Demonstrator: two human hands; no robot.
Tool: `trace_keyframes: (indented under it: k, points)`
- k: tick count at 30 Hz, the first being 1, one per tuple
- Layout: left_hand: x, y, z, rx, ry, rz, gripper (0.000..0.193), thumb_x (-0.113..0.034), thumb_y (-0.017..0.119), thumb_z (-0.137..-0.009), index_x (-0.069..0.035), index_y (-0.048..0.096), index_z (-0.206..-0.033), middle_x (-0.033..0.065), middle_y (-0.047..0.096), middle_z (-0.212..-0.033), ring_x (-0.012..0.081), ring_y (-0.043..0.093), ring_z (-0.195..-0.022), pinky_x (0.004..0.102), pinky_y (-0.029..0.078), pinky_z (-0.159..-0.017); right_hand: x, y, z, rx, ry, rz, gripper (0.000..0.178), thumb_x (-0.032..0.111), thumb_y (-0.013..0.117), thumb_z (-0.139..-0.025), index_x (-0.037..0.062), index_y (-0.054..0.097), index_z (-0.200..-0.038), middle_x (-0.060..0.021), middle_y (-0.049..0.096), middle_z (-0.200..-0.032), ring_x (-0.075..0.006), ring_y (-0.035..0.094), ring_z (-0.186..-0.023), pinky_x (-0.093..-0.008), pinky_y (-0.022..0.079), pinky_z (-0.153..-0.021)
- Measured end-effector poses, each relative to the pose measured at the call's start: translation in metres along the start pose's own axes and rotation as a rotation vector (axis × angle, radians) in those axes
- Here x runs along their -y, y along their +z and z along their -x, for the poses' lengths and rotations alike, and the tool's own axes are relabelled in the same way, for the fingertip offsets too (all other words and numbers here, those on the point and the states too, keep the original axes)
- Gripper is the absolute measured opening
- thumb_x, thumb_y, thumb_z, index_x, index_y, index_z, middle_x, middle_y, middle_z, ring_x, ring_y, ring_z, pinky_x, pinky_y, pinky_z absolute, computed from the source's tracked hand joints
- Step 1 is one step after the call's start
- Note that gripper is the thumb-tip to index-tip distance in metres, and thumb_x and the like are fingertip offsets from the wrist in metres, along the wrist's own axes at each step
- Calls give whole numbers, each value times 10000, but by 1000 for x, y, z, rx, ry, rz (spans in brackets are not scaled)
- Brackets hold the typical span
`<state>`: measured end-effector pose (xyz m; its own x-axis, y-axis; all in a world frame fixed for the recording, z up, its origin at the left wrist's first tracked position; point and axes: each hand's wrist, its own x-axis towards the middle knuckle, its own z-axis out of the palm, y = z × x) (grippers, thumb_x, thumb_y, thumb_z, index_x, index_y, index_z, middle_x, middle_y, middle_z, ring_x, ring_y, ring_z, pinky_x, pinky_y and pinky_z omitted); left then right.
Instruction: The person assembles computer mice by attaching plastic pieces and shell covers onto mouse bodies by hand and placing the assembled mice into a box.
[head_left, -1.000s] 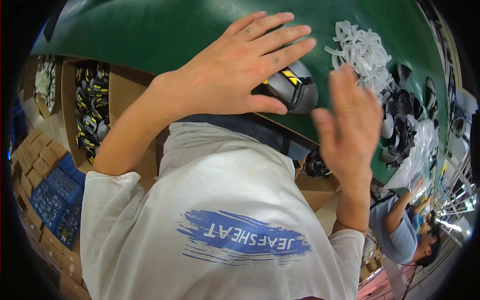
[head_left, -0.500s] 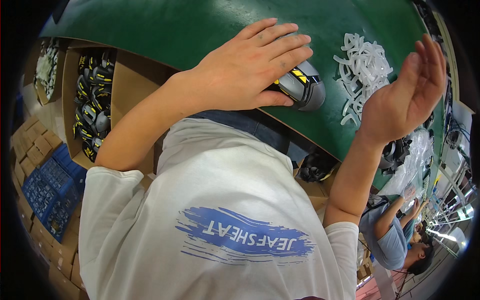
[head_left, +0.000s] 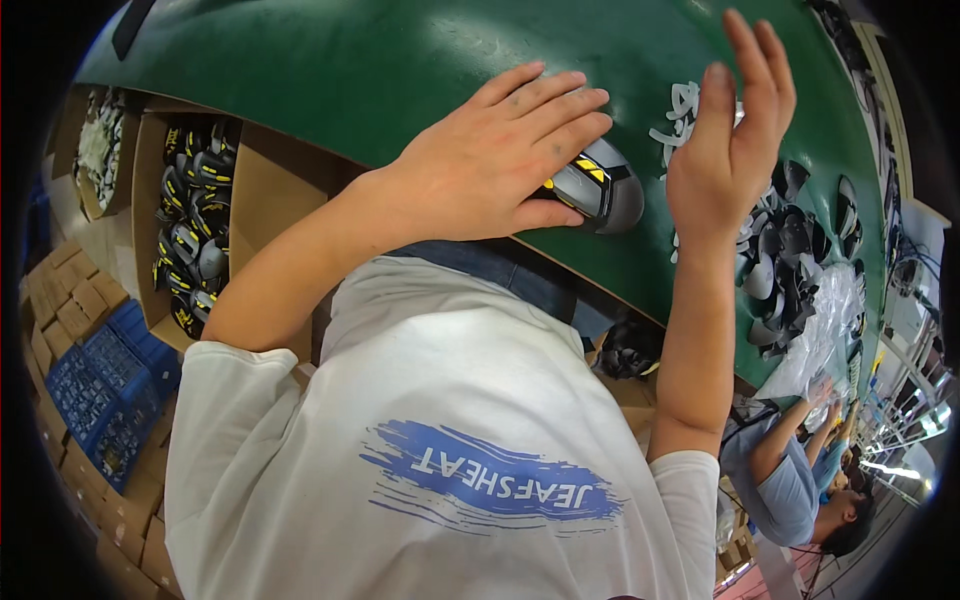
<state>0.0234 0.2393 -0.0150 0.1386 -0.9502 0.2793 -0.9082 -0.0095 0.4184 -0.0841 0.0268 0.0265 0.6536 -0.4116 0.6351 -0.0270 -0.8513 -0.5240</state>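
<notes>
My left hand point(head_left: 505, 150) lies over a grey, black and yellow curved shell point(head_left: 622, 200) on the green table point(head_left: 400, 60). Its fingers reach across the top and its thumb presses along the near side, so much of the shell is hidden. To the right, my right hand point(head_left: 728, 150) is raised above the table, thumb and fingers apart, with nothing in it. It partly covers a pile of white curved plastic strips point(head_left: 682, 105).
Dark grey shell pieces point(head_left: 790, 245) and a clear plastic bag point(head_left: 825, 315) lie at right. A carton point(head_left: 270, 170) of black and yellow shells stands left, beyond it blue crates point(head_left: 115, 375). A person in a blue shirt point(head_left: 775, 485) works at lower right.
My right hand has swung left and farther over the table, now in front of the white strips. My left hand stays on the shell. The whole view has shifted slightly.
</notes>
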Motion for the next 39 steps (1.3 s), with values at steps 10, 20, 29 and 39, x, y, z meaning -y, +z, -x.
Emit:
trace_keyframes:
  k: [10,20,29,39]
  points:
    - [5,-27,-2,4,-191,509,836,-505,888,-980,-14,589,-1587,186,634,-1550,381,559,-1512,527,396,-1322,12,-49,36,547,251,-546,640,335,869,-994,-20,721,-1506,-197,769,-1446,-317,750,-1284,-413,553,-1144]
    - [-19,-26,8,-347,18,559,858,-289,1042,-812,-64,639,-1536,171,662,-1453,352,676,-1280,461,570,-1107,13,-53,57,413,81,-816,807,164,1064,-757,-20,732,-1469,-303,737,-1497,-431,722,-1402,-488,556,-1185]
    - [-4,-23,1,-474,331,188,725,-249,1039,-792,-106,712,-1423,138,681,-1388,319,707,-1245,527,603,-1086,9,-60,61,331,-94,-526,807,250,1089,-706,13,759,-1404,-173,839,-1239,-358,822,-1109,-460,635,-973]
    - [-39,-21,23,-179,-279,822,779,-449,945,-935,-26,635,-1511,189,696,-1330,406,709,-1218,481,583,-1028,43,-49,57,435,-73,-376,466,431,647,-1167,18,824,-1293,-279,736,-1463,-509,710,-1358,-631,527,-1222]
